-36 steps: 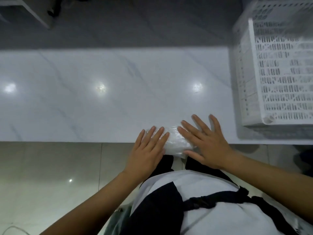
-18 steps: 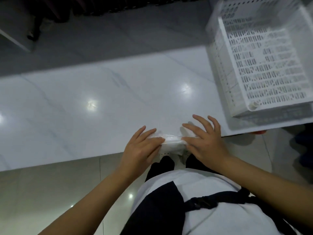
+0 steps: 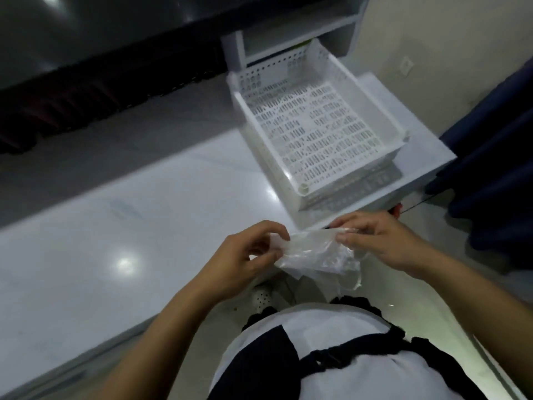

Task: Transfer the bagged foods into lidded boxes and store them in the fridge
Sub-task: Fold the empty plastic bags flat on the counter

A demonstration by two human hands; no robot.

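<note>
A crumpled clear plastic bag [image 3: 314, 254] hangs in the air between my two hands, just off the near edge of the white marble counter [image 3: 115, 232]. My left hand [image 3: 245, 255] pinches the bag's left end with curled fingers. My right hand [image 3: 375, 241] pinches its right end at about the same height. The bag looks flat and limp; I cannot tell whether anything is inside. No lidded box or fridge is in view.
A white perforated plastic crate [image 3: 317, 134] stands on the counter's far right end, holding nothing I can see. A white shelf unit [image 3: 288, 33] rises behind it. Dark blue fabric [image 3: 496, 157] hangs at the right. Pale floor tiles lie below.
The bag lay under my flat hands on the counter edge; now both hands pinch it and have lifted it off. My view has swung right and tilted.
</note>
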